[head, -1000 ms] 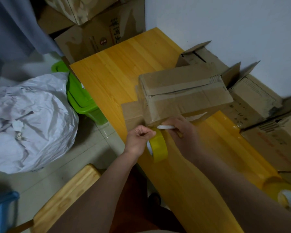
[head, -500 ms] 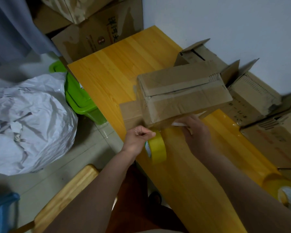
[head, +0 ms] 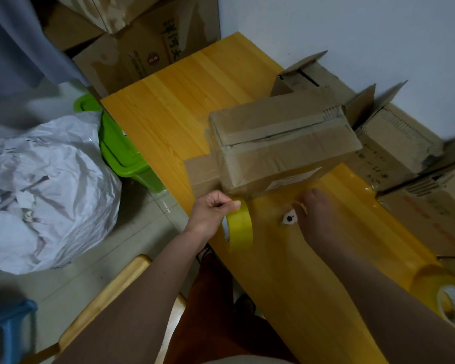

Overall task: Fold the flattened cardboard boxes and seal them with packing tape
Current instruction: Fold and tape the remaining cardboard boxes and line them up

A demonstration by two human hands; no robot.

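Observation:
A folded cardboard box [head: 281, 143] lies on its side on the yellow wooden table [head: 168, 101], with tape along its top seam and one flap [head: 200, 172] sticking out at the left. My left hand [head: 210, 214] grips a yellow tape roll [head: 241, 227] at the box's near-left corner. My right hand [head: 318, 219] rests on the table just in front of the box. Its thumb curls over a small white cutter [head: 289, 218], whose end with a dark hole pokes out to the left.
Several more cardboard boxes [head: 399, 143] stand against the wall at the right. A second tape roll [head: 452, 300] sits at the table's near right. Left of the table are a green basin [head: 121, 153], a white bag [head: 45, 193], a wooden chair [head: 103, 298] and a blue stool [head: 8, 324].
My right hand has drawn back from the box's near side toward me, bringing the white cutter along. My left hand has kept its hold on the tape roll.

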